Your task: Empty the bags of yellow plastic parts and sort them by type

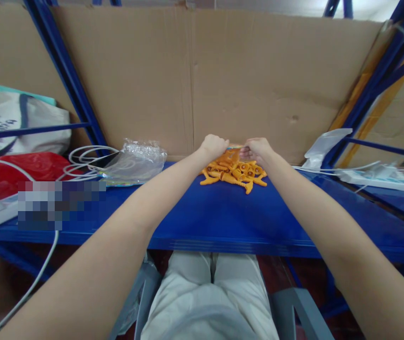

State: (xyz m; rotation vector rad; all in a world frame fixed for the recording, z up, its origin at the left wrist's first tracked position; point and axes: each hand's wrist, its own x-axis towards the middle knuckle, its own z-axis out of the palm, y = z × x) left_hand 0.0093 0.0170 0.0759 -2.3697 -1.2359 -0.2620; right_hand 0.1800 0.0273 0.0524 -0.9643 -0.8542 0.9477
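Note:
A heap of small orange plastic parts [235, 175] lies on the blue metal shelf [223, 217], close to the cardboard backing. My left hand [213, 146] is closed in a fist just above the heap's left side. My right hand [256, 150] is closed too, above its right side. Between the two hands is an orange piece [233, 153], apparently inside a thin clear wrapper, with both hands pinching it. Exactly what the piece is stays too small to make out.
A crumpled clear plastic bag [136, 163] and coiled white cables [85, 160] lie to the left, beside a red bag [21, 172] and a white tote [18, 123]. White packaging [324, 144] and more cables [375, 174] sit at the right. Cardboard [195, 80] walls the back.

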